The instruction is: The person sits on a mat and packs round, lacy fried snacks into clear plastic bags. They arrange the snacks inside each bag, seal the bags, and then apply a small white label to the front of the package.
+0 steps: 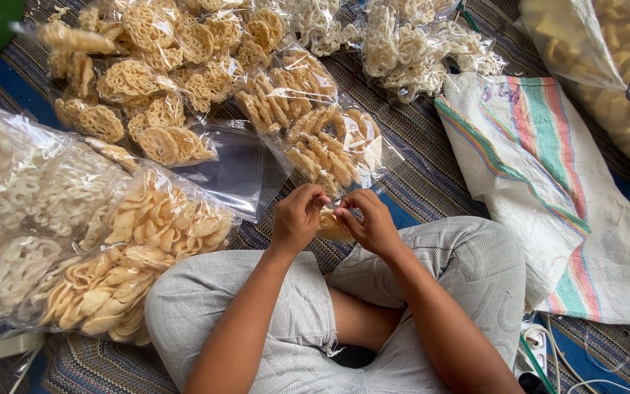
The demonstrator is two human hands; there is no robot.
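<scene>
the person sat cross-legged on a striped woven floor mat (432, 157), with work kept within arm's reach: sealed clear plastic packets of golden lattice crackers (162, 87) lay piled ahead, likely set aside as finished, and a large clear sack of pale yellow curved chips (133, 263) leaned against the left knee. a stack of empty clear plastic bags (238, 168) lay flat just in front of the knees. a white woven sack with coloured stripes (541, 182) was spread to the right.

the left hand (297, 219) and the right hand (373, 222) met above the lap, fingers curled and pinched together on the neck of a small clear packet of crackers (332, 226), which hung between them just over the shins. both hands were closed on it, thumbs and forefingers nearly touching, seemingly to twist or knot the plastic.
</scene>
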